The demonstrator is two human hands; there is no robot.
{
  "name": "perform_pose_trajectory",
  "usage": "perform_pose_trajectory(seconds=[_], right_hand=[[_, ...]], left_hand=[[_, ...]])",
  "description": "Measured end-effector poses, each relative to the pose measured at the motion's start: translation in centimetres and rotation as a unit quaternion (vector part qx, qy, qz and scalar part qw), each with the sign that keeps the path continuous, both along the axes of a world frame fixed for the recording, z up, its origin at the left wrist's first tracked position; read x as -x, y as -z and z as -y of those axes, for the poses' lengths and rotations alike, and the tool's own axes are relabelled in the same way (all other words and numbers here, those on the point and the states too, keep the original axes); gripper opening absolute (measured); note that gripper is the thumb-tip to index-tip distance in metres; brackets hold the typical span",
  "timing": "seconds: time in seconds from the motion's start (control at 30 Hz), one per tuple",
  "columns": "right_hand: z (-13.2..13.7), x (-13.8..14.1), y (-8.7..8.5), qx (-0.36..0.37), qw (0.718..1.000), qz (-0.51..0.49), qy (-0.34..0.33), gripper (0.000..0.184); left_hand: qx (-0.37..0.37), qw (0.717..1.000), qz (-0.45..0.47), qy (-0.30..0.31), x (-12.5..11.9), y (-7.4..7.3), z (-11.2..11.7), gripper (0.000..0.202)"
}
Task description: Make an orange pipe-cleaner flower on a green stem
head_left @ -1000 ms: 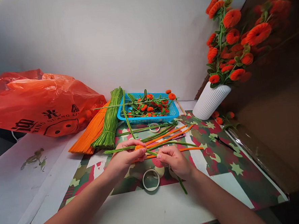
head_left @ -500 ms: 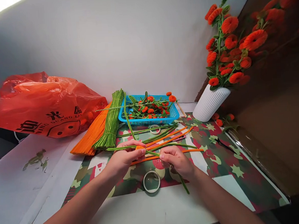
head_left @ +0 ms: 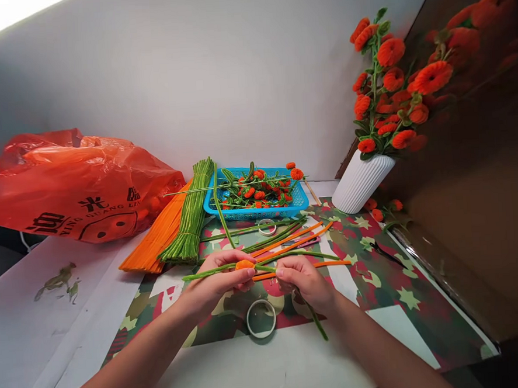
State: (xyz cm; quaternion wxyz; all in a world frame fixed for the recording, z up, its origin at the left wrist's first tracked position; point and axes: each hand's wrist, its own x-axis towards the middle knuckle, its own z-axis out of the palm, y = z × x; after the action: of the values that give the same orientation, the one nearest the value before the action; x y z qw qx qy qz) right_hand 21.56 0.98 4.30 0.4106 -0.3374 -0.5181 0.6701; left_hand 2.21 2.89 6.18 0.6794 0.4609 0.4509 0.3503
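Between the thumb and fingers of my left hand [head_left: 224, 272] sits a small orange pipe-cleaner flower [head_left: 245, 265]. A green pipe cleaner [head_left: 266, 268] runs from the flower to my right hand [head_left: 303, 278], which pinches it with closed fingers. One green end sticks out left across my left hand, and another hangs below my right hand. Behind my hands lie loose orange pipe cleaners [head_left: 303, 238] and loose green pipe cleaners [head_left: 310, 253]. A roll of tape [head_left: 262, 335] rests on the table just in front of my hands.
A blue basket [head_left: 260, 214] of orange flowers stands behind, beside a green pipe-cleaner bundle [head_left: 190, 218] and an orange bundle [head_left: 158, 235]. A red plastic bag [head_left: 78, 187] is at left. At right are a white vase [head_left: 363, 182] of flowers and dark scissors [head_left: 388, 255].
My left fingers have shifted, and more of the orange flower shows between them. My right hand stays closed on the green pipe cleaner. The camera view has tilted slightly.
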Motion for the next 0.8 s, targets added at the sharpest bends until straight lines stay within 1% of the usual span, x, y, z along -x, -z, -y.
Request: perform_pose_trajectory(seconds=[0.13, 0.23, 0.3, 0.4, 0.47, 0.63, 0.7, 0.8], right_hand=[[0.1, 0.0, 0.0, -0.031, 0.999, 0.013, -0.017, 0.038], [0.1, 0.0, 0.2, -0.047, 0.998, 0.029, -0.014, 0.038], [0.2, 0.1, 0.3, -0.051, 0.998, 0.036, -0.010, 0.038], [0.1, 0.0, 0.3, -0.043, 0.999, 0.030, -0.005, 0.039], [0.0, -0.1, 0.3, -0.026, 0.999, 0.021, 0.002, 0.038], [-0.5, -0.7, 0.6, 0.016, 0.997, -0.054, 0.050, 0.034], [-0.6, -0.8, 0.7, 0.018, 0.997, -0.061, 0.047, 0.033], [-0.6, -0.7, 0.8, 0.004, 0.998, -0.042, 0.048, 0.030]], left_hand=[[-0.023, 1.000, -0.012, -0.017, -0.2, 0.1, 0.0, 0.028], [-0.030, 0.999, -0.011, -0.040, -0.2, 0.1, 0.0, 0.026], [-0.030, 0.999, -0.006, -0.044, -0.2, 0.1, 0.0, 0.025], [-0.032, 0.999, 0.000, -0.042, -0.1, 0.1, 0.0, 0.026], [-0.031, 0.999, 0.004, -0.038, 0.1, 0.1, -0.2, 0.028], [0.004, 0.999, 0.028, -0.040, 0.7, 0.4, -0.7, 0.043], [-0.008, 0.999, 0.020, -0.049, 0.8, 0.6, -0.8, 0.047], [-0.038, 0.998, 0.014, -0.055, 0.7, 0.8, -0.7, 0.047]])
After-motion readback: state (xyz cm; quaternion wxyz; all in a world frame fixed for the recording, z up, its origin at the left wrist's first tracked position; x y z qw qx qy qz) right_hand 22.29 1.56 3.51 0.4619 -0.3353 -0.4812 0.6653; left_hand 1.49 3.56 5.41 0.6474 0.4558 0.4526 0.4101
